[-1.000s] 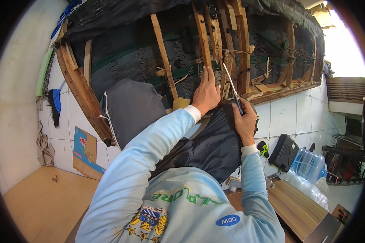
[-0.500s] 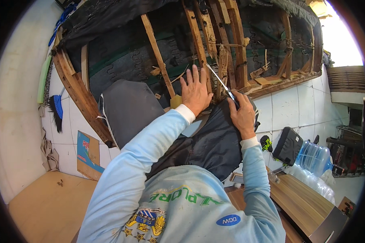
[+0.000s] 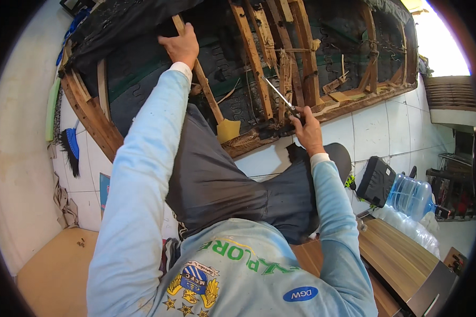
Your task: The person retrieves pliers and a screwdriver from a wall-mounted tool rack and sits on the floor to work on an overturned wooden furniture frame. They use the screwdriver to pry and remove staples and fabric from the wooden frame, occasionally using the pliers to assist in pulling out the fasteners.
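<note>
An overturned sofa frame (image 3: 92, 119) of worn wood, with dark fabric and zigzag springs inside, lies before me. My left hand (image 3: 182, 48) reaches far forward and grips a wooden slat (image 3: 205, 90) near its upper end, thumb out to the left; the fingertips are partly hidden. At that slat's lower end sits a yellowish wooden block (image 3: 228, 130). In my right hand (image 3: 309, 132) is a screwdriver (image 3: 278, 92) with a long silver shaft, its dark handle mostly covered by my fingers. The shaft points up and left, its tip close to a neighbouring slat (image 3: 251, 58).
Splintered slats (image 3: 285, 74) stand at the frame's middle. Loose black fabric (image 3: 127, 26) hangs over its far left. A blue brush (image 3: 71, 148) leans at the left wall. To the right are a black case (image 3: 375, 181), a clear blue water bottle (image 3: 409, 196) and a wood-grain panel (image 3: 402, 238).
My left hand has moved up and left, from beside the middle slats onto another slat. My right hand keeps the screwdriver, shifted slightly. My legs have changed position.
</note>
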{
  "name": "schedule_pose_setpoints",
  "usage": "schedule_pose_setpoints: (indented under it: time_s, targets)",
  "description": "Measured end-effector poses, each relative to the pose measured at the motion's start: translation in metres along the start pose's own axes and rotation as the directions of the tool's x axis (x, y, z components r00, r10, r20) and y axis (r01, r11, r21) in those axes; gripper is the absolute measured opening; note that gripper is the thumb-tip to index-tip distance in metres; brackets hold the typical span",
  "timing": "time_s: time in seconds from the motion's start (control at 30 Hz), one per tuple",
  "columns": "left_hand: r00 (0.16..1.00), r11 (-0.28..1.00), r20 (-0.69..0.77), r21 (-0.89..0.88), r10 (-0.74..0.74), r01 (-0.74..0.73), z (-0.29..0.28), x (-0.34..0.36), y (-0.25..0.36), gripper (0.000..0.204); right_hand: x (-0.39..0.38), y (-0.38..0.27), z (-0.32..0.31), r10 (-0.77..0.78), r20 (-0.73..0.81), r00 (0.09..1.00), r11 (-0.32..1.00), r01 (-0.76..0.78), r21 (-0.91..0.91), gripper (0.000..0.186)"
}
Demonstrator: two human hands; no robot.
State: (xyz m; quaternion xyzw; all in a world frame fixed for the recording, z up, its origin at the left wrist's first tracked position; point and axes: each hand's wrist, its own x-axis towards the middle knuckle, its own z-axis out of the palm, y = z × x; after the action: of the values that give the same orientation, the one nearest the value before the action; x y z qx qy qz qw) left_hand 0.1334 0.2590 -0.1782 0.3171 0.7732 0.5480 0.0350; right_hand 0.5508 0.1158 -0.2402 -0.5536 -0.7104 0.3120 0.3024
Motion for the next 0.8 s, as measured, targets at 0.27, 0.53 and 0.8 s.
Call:
schedule_pose_setpoints:
  time_s: [0.27,0.53,0.8]
  targets:
    - [0.895,0.941,0.362,-0.112,-0.26,0.319,-0.02,-0.002,0.028,0.049,0.016,-0.029,0.028,-0.265,-0.226,0.937,0.956,0.226,-0.186,0.028]
    - [0.898,0.942,0.361,-0.121,-0.252,0.313,-0.028,-0.002,0.03,0.047,0.025,-0.113,0.026,-0.054,-0.104,0.993,0.927,0.089,0.365,0.027]
    - [0.922,0.956,0.322,-0.123,-0.214,0.265,-0.019,-0.007,0.023,0.046,-0.028,-0.037,-0.007,0.291,0.105,0.951,0.905,-0.309,0.291,0.031]
